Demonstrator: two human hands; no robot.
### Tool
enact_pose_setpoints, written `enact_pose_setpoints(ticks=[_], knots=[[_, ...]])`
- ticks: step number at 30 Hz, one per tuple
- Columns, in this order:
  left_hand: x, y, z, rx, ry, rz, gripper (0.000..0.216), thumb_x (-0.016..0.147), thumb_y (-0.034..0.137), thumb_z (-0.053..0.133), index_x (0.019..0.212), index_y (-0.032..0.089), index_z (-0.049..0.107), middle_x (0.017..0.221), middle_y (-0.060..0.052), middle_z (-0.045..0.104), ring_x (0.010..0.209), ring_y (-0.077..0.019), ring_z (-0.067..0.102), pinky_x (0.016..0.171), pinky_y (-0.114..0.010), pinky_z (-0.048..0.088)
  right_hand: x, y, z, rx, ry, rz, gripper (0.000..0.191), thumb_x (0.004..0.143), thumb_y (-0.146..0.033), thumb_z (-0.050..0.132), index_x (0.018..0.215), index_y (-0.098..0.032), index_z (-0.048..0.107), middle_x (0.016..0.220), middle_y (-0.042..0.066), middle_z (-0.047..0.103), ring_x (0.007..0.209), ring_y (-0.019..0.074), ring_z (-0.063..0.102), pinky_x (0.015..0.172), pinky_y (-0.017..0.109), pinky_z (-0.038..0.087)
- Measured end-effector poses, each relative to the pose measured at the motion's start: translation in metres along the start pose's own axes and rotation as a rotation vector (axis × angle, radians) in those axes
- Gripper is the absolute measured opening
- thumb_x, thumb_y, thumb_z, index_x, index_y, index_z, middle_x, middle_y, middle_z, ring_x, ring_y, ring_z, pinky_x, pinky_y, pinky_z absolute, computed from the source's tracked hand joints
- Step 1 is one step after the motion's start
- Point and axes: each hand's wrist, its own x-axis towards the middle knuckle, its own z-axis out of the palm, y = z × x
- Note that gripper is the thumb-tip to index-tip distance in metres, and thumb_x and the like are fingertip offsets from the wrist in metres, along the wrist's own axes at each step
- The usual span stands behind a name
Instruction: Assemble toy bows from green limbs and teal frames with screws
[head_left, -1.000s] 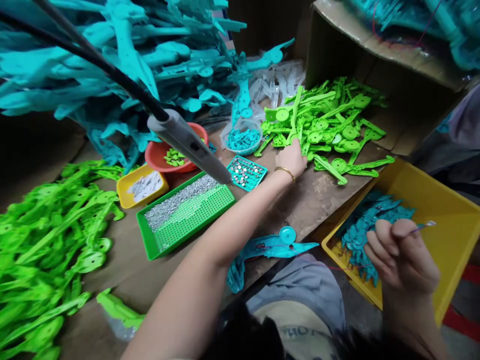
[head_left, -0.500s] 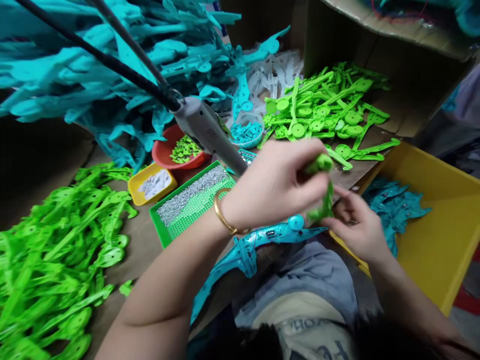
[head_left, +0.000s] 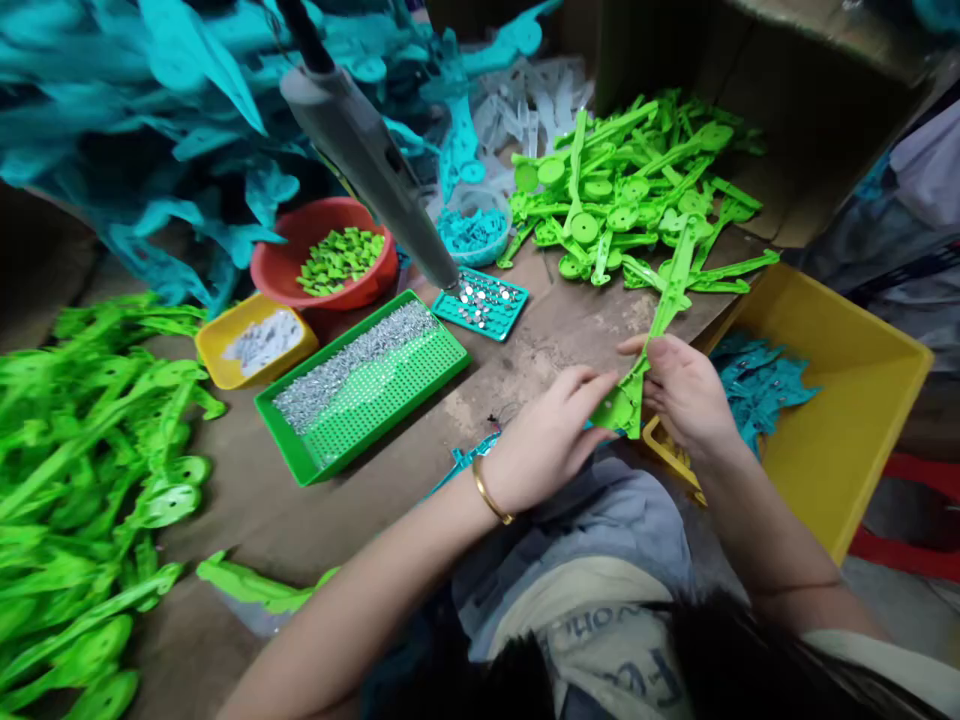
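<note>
- Over the near edge of the desk (head_left: 247,520), the left hand (head_left: 555,430) is pointing its fingers rightward, its grip holding the broad lower end of a long green part (head_left: 673,285).
- Just beside it, the right hand (head_left: 686,395) is curling its fingers inward, its narrow grip pinching that part, which is slanting up and away from the person.
- Left of the hands, a perforated green tray (head_left: 405,375) is holding small silver pieces (head_left: 337,360).
- Behind this, a red bowl (head_left: 285,255) is containing lime-green bits (head_left: 341,262), and a yellow dish (head_left: 217,355) whitish ones.
- Nearby, a teal tray (head_left: 501,325) is carrying round silver discs (head_left: 480,297).
- At the right, a yellow bin (head_left: 855,400) is holding blue parts (head_left: 757,380).
</note>
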Motion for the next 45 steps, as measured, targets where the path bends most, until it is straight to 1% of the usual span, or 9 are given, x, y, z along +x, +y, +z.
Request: enact_pose_setpoints(ticks=[4, 7, 14, 27, 32, 36, 39, 42, 45], knots=[[0.000, -0.031, -0.004, -0.042, 0.002, -0.121, 0.046, 0.085, 0.035, 0.065, 0.127, 0.017, 0.053, 0.120, -0.012, 0.061, 0.108, -0.0220, 0.061, 0.094, -0.037, 0.051, -0.015, 0.022, -0.042, -0.391, 0.086, 0.031, 0.051, 0.077, -0.065, 0.061, 0.097, -0.018, 0.066, 0.059, -0.005, 0.042, 0.050, 0.0076, 0.036, 0.045, 0.022, 0.027], [0.000, -0.045, 0.008, -0.063, -0.130, -0.157, 0.047, 0.083, 0.032, 0.069, 0.125, 0.016, 0.056, 0.120, -0.011, 0.065, 0.110, -0.0230, 0.062, 0.096, -0.039, 0.049, -0.028, 0.048, -0.059, -0.599, -0.044, 0.154, 0.046, 0.073, -0.056, 0.070, 0.099, -0.018, 0.067, 0.062, -0.003, 0.049, 0.058, 0.0104, 0.044, 0.052, 0.024, 0.034], [0.004, -0.048, 0.022, 0.006, -0.257, -0.236, 0.051, 0.079, 0.030, 0.072, 0.125, 0.013, 0.057, 0.119, -0.012, 0.065, 0.113, -0.0250, 0.059, 0.100, -0.039, 0.046, -0.032, 0.087, -0.040, -0.496, -0.032, 0.143, 0.038, 0.077, -0.052, 0.066, 0.097, -0.019, 0.067, 0.070, -0.001, 0.058, 0.064, 0.0126, 0.051, 0.059, 0.026, 0.039], [-0.006, -0.061, 0.019, 0.066, -0.283, -0.375, 0.042, 0.086, 0.032, 0.063, 0.126, 0.018, 0.060, 0.109, -0.010, 0.060, 0.102, -0.0232, 0.061, 0.094, -0.037, 0.048, -0.021, 0.093, -0.029, -0.584, -0.088, 0.069, 0.033, 0.079, -0.046, 0.066, 0.097, -0.018, 0.070, 0.068, -0.001, 0.059, 0.060, 0.0121, 0.050, 0.056, 0.026, 0.039], [-0.012, -0.052, 0.014, 0.100, -0.148, -0.312, 0.039, 0.084, 0.030, 0.066, 0.121, 0.018, 0.062, 0.113, -0.011, 0.060, 0.105, -0.0251, 0.058, 0.095, -0.042, 0.047, -0.035, 0.057, -0.039, -0.803, -0.039, -0.279, 0.025, 0.089, -0.032, 0.057, 0.106, -0.021, 0.072, 0.089, 0.005, 0.063, 0.084, 0.0163, 0.058, 0.075, 0.031, 0.046], [-0.016, -0.015, 0.014, -0.157, 0.245, -0.285, 0.023, 0.089, 0.031, 0.059, 0.107, 0.017, 0.065, 0.112, -0.010, 0.064, 0.108, -0.0214, 0.058, 0.097, -0.040, 0.046, -0.051, 0.019, -0.039, -0.727, -0.215, -0.324, 0.027, 0.088, -0.023, 0.061, 0.112, -0.029, 0.071, 0.076, 0.001, 0.059, 0.071, 0.0130, 0.056, 0.062, 0.026, 0.045], [-0.012, 0.012, 0.021, -0.644, 0.222, -0.381, 0.038, 0.083, 0.036, 0.067, 0.115, 0.018, 0.061, 0.114, -0.010, 0.065, 0.105, -0.0198, 0.060, 0.090, -0.034, 0.049, -0.046, 0.011, -0.022, -0.475, -0.350, -0.294, 0.023, 0.087, -0.022, 0.062, 0.105, -0.032, 0.073, 0.087, 0.002, 0.069, 0.079, 0.0145, 0.064, 0.068, 0.027, 0.050], [-0.003, 0.019, 0.026, -1.046, 0.174, -0.616, 0.046, 0.079, 0.037, 0.071, 0.118, 0.017, 0.059, 0.098, -0.006, 0.068, 0.075, -0.0125, 0.062, 0.067, -0.025, 0.051, -0.027, 0.019, -0.003, -0.472, -0.213, -0.452, 0.023, 0.085, -0.020, 0.064, 0.103, -0.032, 0.073, 0.095, 0.001, 0.070, 0.089, 0.0154, 0.064, 0.078, 0.029, 0.052], [0.006, 0.007, 0.025, -1.118, 0.253, -0.784, 0.033, 0.074, 0.040, 0.074, 0.095, 0.014, 0.070, 0.069, 0.002, 0.061, 0.051, -0.0052, 0.044, 0.049, -0.021, 0.037, -0.009, 0.030, 0.004, -0.485, -0.147, -0.450, 0.016, 0.085, -0.025, 0.065, 0.098, -0.027, 0.074, 0.089, 0.002, 0.067, 0.084, 0.0147, 0.063, 0.074, 0.029, 0.052]])
